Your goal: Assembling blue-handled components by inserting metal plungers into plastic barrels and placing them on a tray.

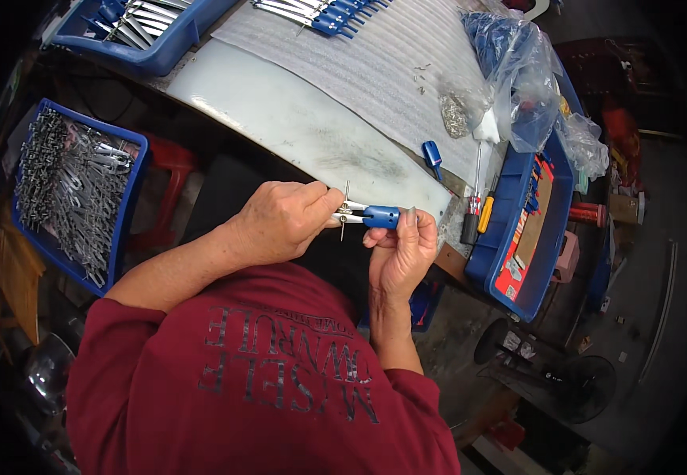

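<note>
Between my two hands, in front of the table edge, is what looks like a drawing compass (381, 217) with a blue head, silver legs and a thin rod crossing the legs. My left hand (284, 219) is closed around the leg end, its fingertips hiding the leg tips. My right hand (407, 252) pinches the blue head at its outer end between thumb and finger. A loose blue head piece (432, 157) with a short stem lies on the table just beyond my right hand.
The white tabletop (280, 119) carries a foam sheet (359, 83) with a row of blue-and-silver compasses (324, 14), small metal parts (456, 115) in a bag, and screwdrivers (484, 214). Blue bins stand left (142, 170), far left (149, 59) and right (482, 265). A fan (585, 388) stands lower right.
</note>
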`<state>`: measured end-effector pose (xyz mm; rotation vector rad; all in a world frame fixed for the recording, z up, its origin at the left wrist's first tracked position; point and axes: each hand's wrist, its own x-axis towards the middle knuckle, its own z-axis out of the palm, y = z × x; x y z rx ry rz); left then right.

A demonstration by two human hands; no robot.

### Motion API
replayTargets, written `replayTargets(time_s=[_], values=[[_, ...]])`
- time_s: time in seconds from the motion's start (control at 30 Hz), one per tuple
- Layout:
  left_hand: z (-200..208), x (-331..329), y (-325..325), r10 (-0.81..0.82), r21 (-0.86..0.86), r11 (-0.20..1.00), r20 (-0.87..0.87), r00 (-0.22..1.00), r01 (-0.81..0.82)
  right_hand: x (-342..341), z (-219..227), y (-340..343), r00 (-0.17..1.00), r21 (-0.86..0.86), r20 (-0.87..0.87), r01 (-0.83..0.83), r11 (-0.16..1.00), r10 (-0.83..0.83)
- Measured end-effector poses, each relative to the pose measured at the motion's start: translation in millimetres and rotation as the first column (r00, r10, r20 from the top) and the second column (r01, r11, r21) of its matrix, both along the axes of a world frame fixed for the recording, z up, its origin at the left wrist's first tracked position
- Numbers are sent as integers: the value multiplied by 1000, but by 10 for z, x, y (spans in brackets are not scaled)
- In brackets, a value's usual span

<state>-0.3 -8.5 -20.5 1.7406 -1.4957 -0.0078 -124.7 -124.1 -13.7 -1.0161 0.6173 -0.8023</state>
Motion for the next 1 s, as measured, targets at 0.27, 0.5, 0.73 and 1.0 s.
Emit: replayTargets(time_s=[0.27,0.5,0.73,1.0], values=[[-2,-14,19,-17,14,1000,-39,999,17,-10,-10,68,999,6,21,38,999,-38],[-18,-15,-25,-29,-35,999,-65,997,27,-6,-58,84,998,-229,48,56,972,-46],[48,96,38,-14,-13,1000,19,1000,15,-9,40,-30,992,-177,-73,-114,978,103],[-6,56,51,-2,-30,1000,38,999,3,-152,4,-111,943,-350,-314,-223,910,110]])
